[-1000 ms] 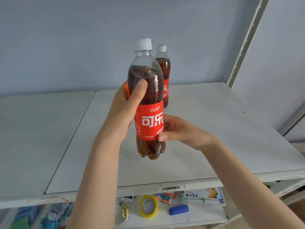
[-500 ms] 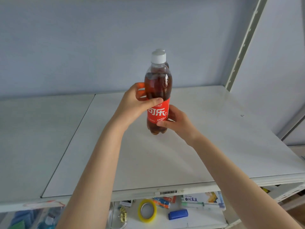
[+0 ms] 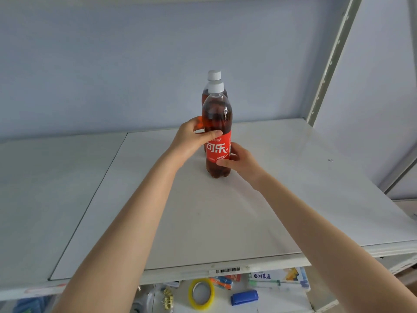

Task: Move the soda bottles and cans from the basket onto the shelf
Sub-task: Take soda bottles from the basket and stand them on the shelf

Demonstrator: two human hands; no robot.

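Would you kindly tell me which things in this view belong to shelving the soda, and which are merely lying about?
Part of the job:
- front bottle, held by left hand and right hand
- back bottle
- top shelf

Lying about, on the lower level:
- yellow tape roll
- small blue item
- gold clips
- printed box

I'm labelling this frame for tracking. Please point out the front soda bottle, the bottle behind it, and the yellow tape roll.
front soda bottle [image 3: 217,147]: head view, on its red label.
rear soda bottle [image 3: 214,75]: head view, on its white cap.
yellow tape roll [image 3: 190,294]: head view, on its left rim.
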